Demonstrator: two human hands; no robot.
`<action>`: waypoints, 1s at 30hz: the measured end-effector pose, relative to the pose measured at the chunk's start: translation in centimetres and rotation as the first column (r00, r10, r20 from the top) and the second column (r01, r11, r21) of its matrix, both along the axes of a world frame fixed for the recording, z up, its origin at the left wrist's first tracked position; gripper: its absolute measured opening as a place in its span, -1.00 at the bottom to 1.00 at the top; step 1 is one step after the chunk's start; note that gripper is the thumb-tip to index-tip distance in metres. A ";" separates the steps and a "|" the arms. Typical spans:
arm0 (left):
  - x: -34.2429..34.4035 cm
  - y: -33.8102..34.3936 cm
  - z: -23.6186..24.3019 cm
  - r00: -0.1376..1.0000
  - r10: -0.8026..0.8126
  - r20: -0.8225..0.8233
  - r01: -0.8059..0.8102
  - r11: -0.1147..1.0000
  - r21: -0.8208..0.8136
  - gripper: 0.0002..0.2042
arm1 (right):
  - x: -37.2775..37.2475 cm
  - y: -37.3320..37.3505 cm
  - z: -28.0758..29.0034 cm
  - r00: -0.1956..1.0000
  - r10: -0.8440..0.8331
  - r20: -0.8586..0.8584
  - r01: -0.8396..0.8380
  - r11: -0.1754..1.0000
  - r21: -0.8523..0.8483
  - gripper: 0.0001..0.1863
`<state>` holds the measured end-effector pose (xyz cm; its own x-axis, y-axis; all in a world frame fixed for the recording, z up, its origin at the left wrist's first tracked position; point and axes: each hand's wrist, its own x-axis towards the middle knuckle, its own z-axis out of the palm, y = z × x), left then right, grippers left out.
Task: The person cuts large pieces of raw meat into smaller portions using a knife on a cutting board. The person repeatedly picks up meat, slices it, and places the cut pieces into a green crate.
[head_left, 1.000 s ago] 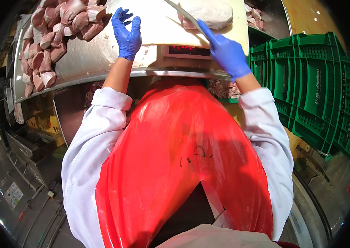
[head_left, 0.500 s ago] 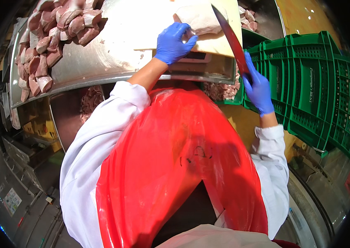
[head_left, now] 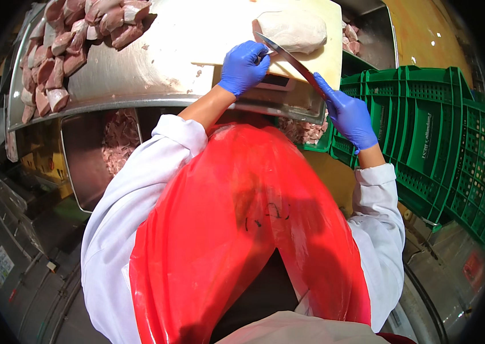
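Note:
A large pale slab of raw meat [head_left: 299,31] rests on a cream cutting board [head_left: 236,23]. My left hand [head_left: 243,67] in a blue glove is at the slab's lower left, fingers curled round something too hidden to make out. My right hand [head_left: 350,117], also gloved, grips a long knife [head_left: 291,59], its blade angled up-left so the tip lies at the slab's left end, just beside my left fingers. Below the board sits a scale [head_left: 273,83], partly covered.
Cut meat chunks [head_left: 62,43] are piled on the steel worktop [head_left: 105,80] at left. A tray of scraps [head_left: 121,137] is below it; more pieces [head_left: 305,131] lie under the front edge. A steel bin [head_left: 371,31] is at back right, green crates [head_left: 405,126] at right.
My left hand has moved right from open beside the board to curled at the slab. The knife first dropped right, then swung back left, its tip now at the slab's left end.

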<state>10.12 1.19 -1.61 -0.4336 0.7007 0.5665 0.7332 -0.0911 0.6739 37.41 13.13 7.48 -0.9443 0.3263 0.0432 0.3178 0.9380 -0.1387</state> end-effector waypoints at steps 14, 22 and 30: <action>-1.7 -0.7 0.7 0.997 -0.038 0.060 0.044 0.993 -0.105 -0.91 | -1.5 -5.3 0.4 0.970 -0.148 0.195 0.124 0.984 0.125 -0.03; -6.1 -1.9 2.0 0.957 -0.010 0.290 0.079 0.971 -0.226 -0.90 | 0.1 -8.7 1.2 0.974 -0.225 -0.026 0.225 0.974 0.009 -0.09; -8.0 -0.4 2.1 0.962 -0.182 0.203 0.229 0.943 -0.241 -0.89 | -13.3 -7.5 -0.7 0.924 -0.374 0.081 0.367 0.926 0.090 -0.03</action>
<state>2.14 0.82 0.48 -0.3403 0.8975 0.2804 0.5851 -0.0313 0.8104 24.13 5.66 6.82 -0.7573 0.6531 -0.0039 0.6530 0.7569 -0.0273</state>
